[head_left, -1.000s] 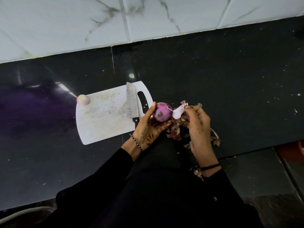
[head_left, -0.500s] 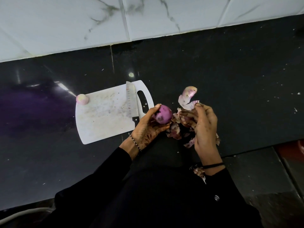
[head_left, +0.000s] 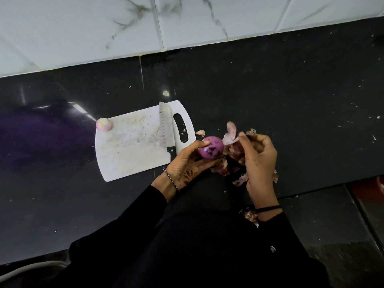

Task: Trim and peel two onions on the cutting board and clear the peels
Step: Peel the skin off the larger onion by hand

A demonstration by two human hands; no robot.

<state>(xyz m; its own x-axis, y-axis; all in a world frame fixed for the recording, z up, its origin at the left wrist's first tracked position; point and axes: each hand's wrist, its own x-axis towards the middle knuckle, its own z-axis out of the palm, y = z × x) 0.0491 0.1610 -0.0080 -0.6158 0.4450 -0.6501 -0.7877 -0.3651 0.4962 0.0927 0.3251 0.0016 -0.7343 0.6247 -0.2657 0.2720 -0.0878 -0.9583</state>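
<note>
My left hand (head_left: 188,165) grips a purple onion (head_left: 211,150) just off the right edge of the white cutting board (head_left: 128,150). My right hand (head_left: 259,161) pinches a curled strip of pale pink peel (head_left: 231,133) beside the onion. A second, paler peeled onion (head_left: 103,124) rests at the board's far left corner. A knife (head_left: 165,125) lies on the board beside its handle slot, blade pointing away from me. Loose peels (head_left: 223,168) are heaped on the counter between and under my hands.
The black counter (head_left: 291,113) runs to a white marble-tiled wall (head_left: 187,21) at the back. Its front edge passes just under my right wrist, with dark floor (head_left: 324,221) beyond. A small peel scrap (head_left: 200,133) lies right of the board.
The peel strip has come off the onion in my right hand. It rose away to the right, then came back down close beside the onion. My left hand has turned the onion slightly.
</note>
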